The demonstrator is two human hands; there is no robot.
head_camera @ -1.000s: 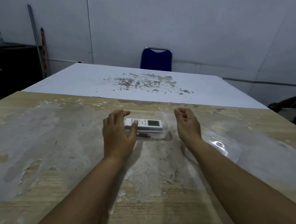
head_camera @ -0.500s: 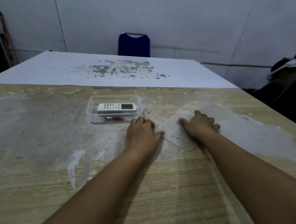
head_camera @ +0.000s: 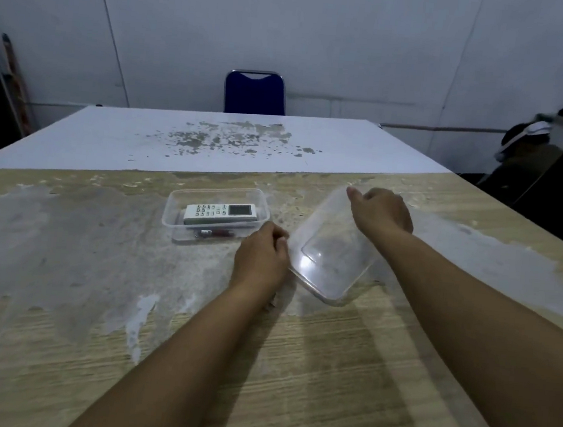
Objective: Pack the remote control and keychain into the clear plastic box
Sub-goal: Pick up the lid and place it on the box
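The clear plastic box [head_camera: 170, 207] stands on the worn table, its top uncovered. Inside it lies the white remote control [head_camera: 221, 213], and the dark red keychain [head_camera: 214, 233] lies in front of the remote, along the near wall. The clear lid [head_camera: 329, 252] is tilted up off the table to the right of the box. My right hand [head_camera: 381, 211] grips its far edge. My left hand [head_camera: 262, 254] holds its near left edge, just right of the box's front corner.
The wooden table [head_camera: 292, 369] has peeling grey patches. A white table [head_camera: 211, 144] adjoins it at the back, with a blue chair [head_camera: 255, 92] behind. Dark bags and clothing [head_camera: 553, 163] sit at the far right.
The lid lay flat under my right hand half a second ago; now both hands hold it tilted up off the table. The camera view has shifted slightly left.
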